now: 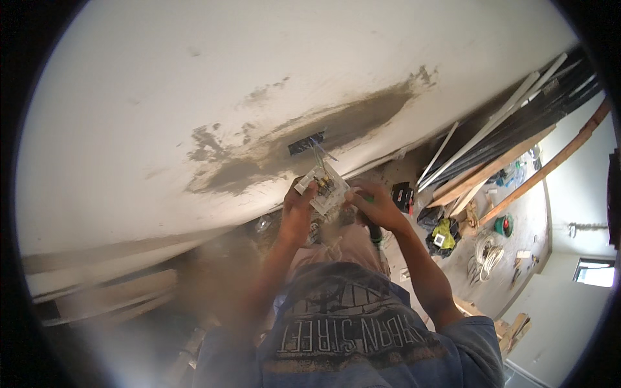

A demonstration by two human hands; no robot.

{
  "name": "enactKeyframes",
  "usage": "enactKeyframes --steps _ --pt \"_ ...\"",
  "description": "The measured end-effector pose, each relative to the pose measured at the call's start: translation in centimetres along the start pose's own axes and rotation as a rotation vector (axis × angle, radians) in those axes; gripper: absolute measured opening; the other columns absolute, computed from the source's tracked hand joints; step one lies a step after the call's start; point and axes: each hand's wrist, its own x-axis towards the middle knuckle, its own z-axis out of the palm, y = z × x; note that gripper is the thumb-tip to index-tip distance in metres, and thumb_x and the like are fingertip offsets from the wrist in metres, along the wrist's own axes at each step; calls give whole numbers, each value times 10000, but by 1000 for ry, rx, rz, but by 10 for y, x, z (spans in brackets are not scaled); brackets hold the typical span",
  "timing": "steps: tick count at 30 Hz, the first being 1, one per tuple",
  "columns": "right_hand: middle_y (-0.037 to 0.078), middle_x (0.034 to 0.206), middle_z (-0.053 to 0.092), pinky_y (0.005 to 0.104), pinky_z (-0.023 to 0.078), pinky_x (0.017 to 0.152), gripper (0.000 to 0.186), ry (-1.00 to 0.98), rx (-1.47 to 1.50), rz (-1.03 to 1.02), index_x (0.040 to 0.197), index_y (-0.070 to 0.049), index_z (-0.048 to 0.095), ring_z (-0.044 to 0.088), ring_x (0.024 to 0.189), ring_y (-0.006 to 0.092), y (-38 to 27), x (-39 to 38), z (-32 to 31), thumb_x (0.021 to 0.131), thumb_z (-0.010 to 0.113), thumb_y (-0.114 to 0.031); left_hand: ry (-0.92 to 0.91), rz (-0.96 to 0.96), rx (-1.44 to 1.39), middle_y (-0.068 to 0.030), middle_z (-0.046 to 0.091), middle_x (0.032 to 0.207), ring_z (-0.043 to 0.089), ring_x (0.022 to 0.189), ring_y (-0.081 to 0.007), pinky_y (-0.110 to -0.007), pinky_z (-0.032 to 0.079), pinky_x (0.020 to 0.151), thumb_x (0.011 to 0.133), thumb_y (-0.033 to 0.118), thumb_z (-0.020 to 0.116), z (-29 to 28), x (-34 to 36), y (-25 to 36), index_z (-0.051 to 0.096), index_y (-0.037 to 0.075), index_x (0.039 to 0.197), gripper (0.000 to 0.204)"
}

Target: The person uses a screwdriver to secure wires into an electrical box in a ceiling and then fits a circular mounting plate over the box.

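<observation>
A white square electrical wall plate [335,183], its back with brass-coloured terminals facing up, is held in front of my body. My left hand [297,210] is closed on its left edge, with the thumb on the back. At the right corner, my right hand [378,205] pinches the plate with closed fingers. A black and green handle-like thing [375,235] shows just below my right hand; whether that hand grips it is unclear. Thin wires [318,150] run from the plate to a dark rectangular wall box [305,143].
Grey filler [362,119] surrounds the box on the white wall [194,77]. To the right lie white conduits [495,123], wooden boards [488,165], a black and yellow bag [443,237], a green bucket [503,225] and a coil of pale cable [490,260]. Haze blurs the lower left.
</observation>
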Motion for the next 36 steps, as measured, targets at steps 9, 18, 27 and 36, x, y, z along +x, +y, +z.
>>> enactKeyframes --steps 9,18,27,36 --pt "60 667 629 266 464 522 223 -90 569 -70 939 -3 650 586 542 124 37 30 27 910 712 -216 132 276 452 -144 598 1234 576 1091 -188 -326 459 958 984 300 640 6 4 13 487 -36 1294 483" --pt "73 671 645 250 461 494 213 -123 637 -112 913 18 668 586 525 117 42 38 17 887 733 -183 152 226 585 -72 685 955 599 834 -122 -285 479 784 934 277 717 21 27 37 673 -24 1063 331" --pt "87 760 677 260 482 543 312 -103 772 -92 1035 41 664 614 605 125 45 33 24 878 763 -210 89 32 655 -90 684 1019 617 944 -139 -297 476 866 934 227 708 14 31 53 661 -20 1125 315" --pt "71 754 666 266 488 567 267 -19 849 -109 977 24 689 614 623 125 38 26 35 880 762 -213 -32 -69 583 -66 703 1021 673 883 -139 -303 548 766 965 211 650 16 31 66 667 14 1096 237"
